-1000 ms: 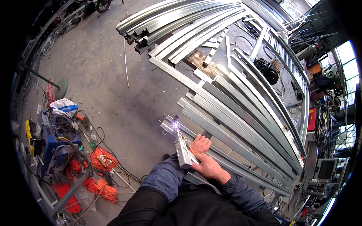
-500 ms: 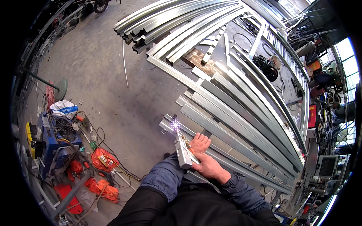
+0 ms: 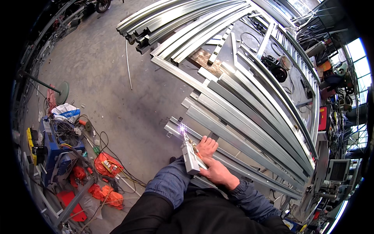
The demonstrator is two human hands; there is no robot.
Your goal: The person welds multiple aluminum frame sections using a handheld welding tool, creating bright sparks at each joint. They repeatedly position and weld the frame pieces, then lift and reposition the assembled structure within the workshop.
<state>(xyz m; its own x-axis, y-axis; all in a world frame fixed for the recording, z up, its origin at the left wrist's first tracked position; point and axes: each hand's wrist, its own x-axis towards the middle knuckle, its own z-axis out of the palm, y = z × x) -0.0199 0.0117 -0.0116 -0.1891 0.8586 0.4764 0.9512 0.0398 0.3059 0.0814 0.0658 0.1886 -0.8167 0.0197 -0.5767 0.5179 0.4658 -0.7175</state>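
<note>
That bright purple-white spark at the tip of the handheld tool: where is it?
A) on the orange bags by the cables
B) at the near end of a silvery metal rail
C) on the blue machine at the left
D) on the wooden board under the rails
B: the spark glows at the tip of the handheld tool, right on the near end of a silvery metal rail.

Open concrete floor (image 3: 117, 89) left of the hands; stacked steel profiles (image 3: 249, 113) crowding, seemingly, the right.

Bright welding spark (image 3: 181, 128) shrunk slightly (still lit), view shifted slightly
</note>
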